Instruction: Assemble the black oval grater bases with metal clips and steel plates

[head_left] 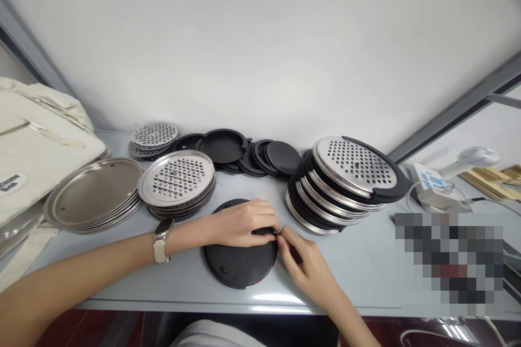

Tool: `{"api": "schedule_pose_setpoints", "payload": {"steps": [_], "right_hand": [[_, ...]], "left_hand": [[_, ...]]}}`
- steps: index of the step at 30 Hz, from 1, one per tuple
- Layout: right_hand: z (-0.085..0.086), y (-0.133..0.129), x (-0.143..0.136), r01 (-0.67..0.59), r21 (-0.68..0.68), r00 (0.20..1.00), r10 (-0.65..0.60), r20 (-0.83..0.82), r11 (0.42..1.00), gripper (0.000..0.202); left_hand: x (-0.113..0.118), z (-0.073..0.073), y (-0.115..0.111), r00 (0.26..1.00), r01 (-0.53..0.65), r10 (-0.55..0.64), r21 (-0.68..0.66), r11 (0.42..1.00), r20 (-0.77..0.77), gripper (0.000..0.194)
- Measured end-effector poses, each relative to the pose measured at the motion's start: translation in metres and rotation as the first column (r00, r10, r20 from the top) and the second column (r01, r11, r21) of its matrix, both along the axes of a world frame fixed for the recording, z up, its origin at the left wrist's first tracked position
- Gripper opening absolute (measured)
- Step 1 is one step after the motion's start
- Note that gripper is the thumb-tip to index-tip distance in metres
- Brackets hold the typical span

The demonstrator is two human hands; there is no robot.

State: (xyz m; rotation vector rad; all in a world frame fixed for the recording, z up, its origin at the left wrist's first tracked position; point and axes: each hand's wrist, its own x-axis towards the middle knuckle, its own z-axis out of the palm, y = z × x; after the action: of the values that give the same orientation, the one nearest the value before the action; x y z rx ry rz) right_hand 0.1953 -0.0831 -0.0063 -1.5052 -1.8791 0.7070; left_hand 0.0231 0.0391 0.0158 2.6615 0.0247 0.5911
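Observation:
A round black disc [240,265] with a small oval hole lies flat on the table near its front edge. Across its top reaches my left hand [248,223], a watch on the wrist, with fingers and thumb closed on the disc's right side. At that same edge my right hand [299,257] pinches with thumb and forefinger. Whatever sits between those fingertips is too small and hidden to make out. Behind the disc stands a stack of silver grater plates [183,173]. A taller stack of grater plates with black rims [358,168] rises to the right.
Plain metal discs [97,190] are piled at left beside a cream bag [36,141]. Along the wall lie small grater discs [154,134] and several black round covers [223,146]. At right are a white device [437,187] with a cable and wooden pieces [488,181].

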Motion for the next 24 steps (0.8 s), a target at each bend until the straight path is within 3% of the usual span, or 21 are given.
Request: {"api": "schedule_pose_setpoints", "payload": {"steps": [15, 24], "right_hand": [[-0.0029, -0.0003, -0.0027, 0.011, 0.035, 0.997, -0.013, 0.075, 0.999, 0.024], [-0.0009, -0.0002, -0.0062, 0.100, -0.006, 0.995, -0.100, -0.012, 0.995, 0.011]], "left_hand": [[-0.0014, 0.0050, -0.0021, 1.000, 0.010, -0.010, 0.000, 1.000, -0.017, 0.017], [-0.0021, 0.0070, -0.0028, 1.000, 0.025, -0.025, -0.030, 0.999, -0.010, 0.019]]}}
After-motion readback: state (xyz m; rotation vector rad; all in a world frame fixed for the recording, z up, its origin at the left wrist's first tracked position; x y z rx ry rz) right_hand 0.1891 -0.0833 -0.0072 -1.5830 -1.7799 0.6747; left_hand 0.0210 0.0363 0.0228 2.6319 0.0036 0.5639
